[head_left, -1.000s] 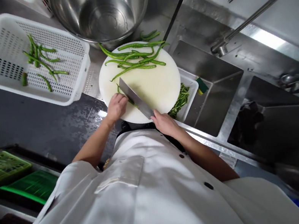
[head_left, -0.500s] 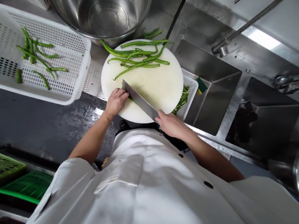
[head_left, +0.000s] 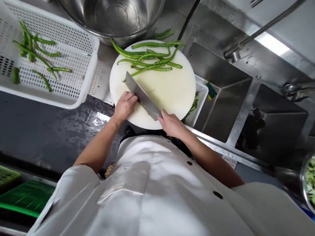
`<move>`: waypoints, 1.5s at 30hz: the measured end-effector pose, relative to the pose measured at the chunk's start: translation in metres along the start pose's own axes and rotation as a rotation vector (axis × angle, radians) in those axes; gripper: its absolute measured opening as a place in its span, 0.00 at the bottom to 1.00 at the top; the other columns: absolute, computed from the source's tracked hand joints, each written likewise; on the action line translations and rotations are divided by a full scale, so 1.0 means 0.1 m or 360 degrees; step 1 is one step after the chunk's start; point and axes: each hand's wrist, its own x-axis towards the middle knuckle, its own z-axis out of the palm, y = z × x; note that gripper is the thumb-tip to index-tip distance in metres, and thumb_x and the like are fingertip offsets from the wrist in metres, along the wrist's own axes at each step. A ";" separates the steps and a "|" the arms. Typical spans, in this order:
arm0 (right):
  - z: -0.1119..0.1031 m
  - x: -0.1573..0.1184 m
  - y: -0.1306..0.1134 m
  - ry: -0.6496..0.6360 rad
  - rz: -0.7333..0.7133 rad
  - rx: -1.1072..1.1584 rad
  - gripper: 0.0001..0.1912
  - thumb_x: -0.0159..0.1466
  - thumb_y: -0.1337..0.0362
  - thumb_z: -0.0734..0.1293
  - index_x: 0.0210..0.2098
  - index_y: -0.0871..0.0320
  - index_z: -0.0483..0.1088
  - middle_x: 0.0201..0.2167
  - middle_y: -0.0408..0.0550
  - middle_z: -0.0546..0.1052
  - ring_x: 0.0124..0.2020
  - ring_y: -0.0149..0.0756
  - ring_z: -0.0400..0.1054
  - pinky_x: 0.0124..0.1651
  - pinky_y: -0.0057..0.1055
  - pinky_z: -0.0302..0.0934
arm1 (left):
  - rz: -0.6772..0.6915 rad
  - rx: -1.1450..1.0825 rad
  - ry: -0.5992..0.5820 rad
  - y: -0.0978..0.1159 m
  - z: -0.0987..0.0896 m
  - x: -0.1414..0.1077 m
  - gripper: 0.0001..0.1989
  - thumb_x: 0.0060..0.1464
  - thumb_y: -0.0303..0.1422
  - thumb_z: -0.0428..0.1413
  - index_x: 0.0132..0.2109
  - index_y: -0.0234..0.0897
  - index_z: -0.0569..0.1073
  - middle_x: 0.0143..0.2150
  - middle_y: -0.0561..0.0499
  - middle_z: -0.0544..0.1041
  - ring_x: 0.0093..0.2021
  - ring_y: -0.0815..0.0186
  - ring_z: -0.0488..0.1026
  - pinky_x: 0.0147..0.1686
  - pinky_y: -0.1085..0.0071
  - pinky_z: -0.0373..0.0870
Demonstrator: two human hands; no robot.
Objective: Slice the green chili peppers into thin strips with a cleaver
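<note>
The right hand (head_left: 173,124) grips a cleaver (head_left: 143,97), the left hand (head_left: 125,105) (can't tell what's held) curled at the cutting board (head_left: 172,86)

Knife blade (head_left: 143,96): smooth metal with a soft sheen. Round board (head_left: 174,90): white, plastic-looking, smooth and matt. Green peppers (head_left: 146,56): smooth, glossy skin. Large basin (head_left: 117,17): metal, polished and reflective inside. Basket (head_left: 52,24): white plastic, its walls perforated. Worktop (head_left: 178,2): metal, dulled. Tap (head_left: 277,19): smooth metal with bright highlights. Jacket (head_left: 150,213): white cloth, matt and softly creased, with smooth dark buttons (head_left: 218,194). Floor (head_left: 62,128): dark, smooth, partly with wet-looking shine.
</note>
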 end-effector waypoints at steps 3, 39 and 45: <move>0.03 -0.05 0.09 0.0065 0.0015 0.0037 0.21 0.80 0.56 0.51 0.62 0.59 0.64 0.42 0.58 0.82 0.45 0.52 0.75 0.41 0.35 0.58 | 0.0025 -0.0059 0.0069 -0.01 -0.07 -0.04 0.15 0.72 0.31 0.44 0.41 0.41 0.75 0.42 0.45 0.77 0.46 0.57 0.73 0.48 0.59 0.75; 0.42 -0.09 0.64 0.0279 0.0262 0.1149 0.10 0.77 0.56 0.56 0.47 0.52 0.66 0.23 0.36 0.70 0.17 0.35 0.66 0.29 0.31 0.62 | -0.0040 0.0308 -0.0110 0.24 -0.50 0.44 0.12 0.64 0.28 0.50 0.43 0.38 0.80 0.40 0.43 0.78 0.43 0.53 0.73 0.51 0.51 0.71; 0.39 -0.58 1.05 0.0279 0.0183 0.0348 0.17 0.77 0.58 0.56 0.55 0.59 0.70 0.37 0.54 0.82 0.37 0.47 0.77 0.43 0.35 0.63 | 0.0034 0.0407 -0.0104 0.43 -0.02 0.00 0.15 0.67 0.30 0.50 0.52 0.36 0.80 0.51 0.37 0.76 0.51 0.49 0.70 0.54 0.50 0.70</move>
